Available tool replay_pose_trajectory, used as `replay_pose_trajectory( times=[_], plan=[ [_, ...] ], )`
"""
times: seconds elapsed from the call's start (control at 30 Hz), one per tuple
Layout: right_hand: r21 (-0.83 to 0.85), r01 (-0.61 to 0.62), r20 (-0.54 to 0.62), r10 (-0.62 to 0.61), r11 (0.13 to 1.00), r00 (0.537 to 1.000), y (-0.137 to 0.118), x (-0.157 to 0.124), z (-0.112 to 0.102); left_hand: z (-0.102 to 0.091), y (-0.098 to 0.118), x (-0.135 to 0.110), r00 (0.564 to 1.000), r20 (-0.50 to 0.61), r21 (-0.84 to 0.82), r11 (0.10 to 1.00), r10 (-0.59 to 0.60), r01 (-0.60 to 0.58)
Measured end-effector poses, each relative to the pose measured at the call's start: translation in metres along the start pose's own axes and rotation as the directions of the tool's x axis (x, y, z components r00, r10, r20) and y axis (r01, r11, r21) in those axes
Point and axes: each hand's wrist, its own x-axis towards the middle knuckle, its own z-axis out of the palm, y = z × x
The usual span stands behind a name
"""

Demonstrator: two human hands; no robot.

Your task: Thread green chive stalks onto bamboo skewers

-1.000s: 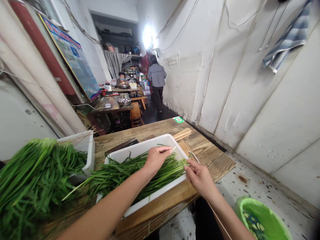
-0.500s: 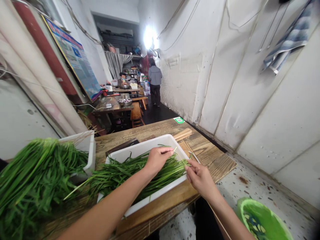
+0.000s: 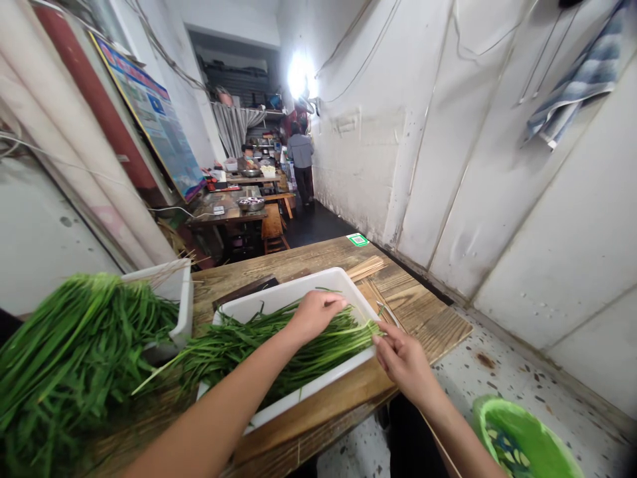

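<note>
A white tray (image 3: 318, 279) on the wooden table (image 3: 298, 259) holds a bundle of green chives (image 3: 259, 342). My left hand (image 3: 314, 312) rests on the chives near their right ends, fingers curled and pinching some stalks. My right hand (image 3: 405, 362) is at the tray's right rim, fingers pinched on a thin bamboo skewer whose shaft runs down under my wrist, its tip at the chive ends.
A large heap of chives (image 3: 70, 352) lies at the left over another white tray (image 3: 174, 292). Loose bamboo skewers (image 3: 365, 267) lie beyond the tray. A green bin (image 3: 522, 441) stands on the floor at right. A person (image 3: 301, 159) stands far down the aisle by tables.
My left hand has closed down onto the chives. My right hand has shifted slightly down and right. The far person has walked further away.
</note>
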Motion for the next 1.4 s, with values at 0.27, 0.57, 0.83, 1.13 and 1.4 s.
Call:
replay_pose_trajectory(
  times=[0.27,0.57,0.83,1.13,1.4],
  plan=[
    [0.009,-0.042,-0.053,0.043,0.999,0.998,0.009,-0.02,0.003,0.01,-0.019,0.003,1.0,0.005,0.284,0.958,0.031,-0.031],
    [0.01,-0.042,-0.067,0.043,0.999,0.997,0.006,-0.02,0.004,0.019,-0.012,0.001,0.993,0.117,0.514,0.855,0.008,-0.068],
    [-0.01,-0.039,-0.075,0.038,0.999,0.996,0.007,-0.019,0.002,0.035,-0.018,0.004,0.986,0.161,0.285,0.954,0.045,-0.09],
    [-0.002,-0.027,-0.058,0.027,1.0,0.998,0.009,-0.011,0.001,0.018,-0.025,0.013,0.935,-0.145,-0.334,0.905,-0.324,0.262],
    [-0.04,0.025,-0.023,-0.026,0.999,0.999,0.0,0.009,0.0,-0.009,-0.034,0.021,0.847,-0.452,-0.379,0.92,-0.279,0.101]
  ],
)
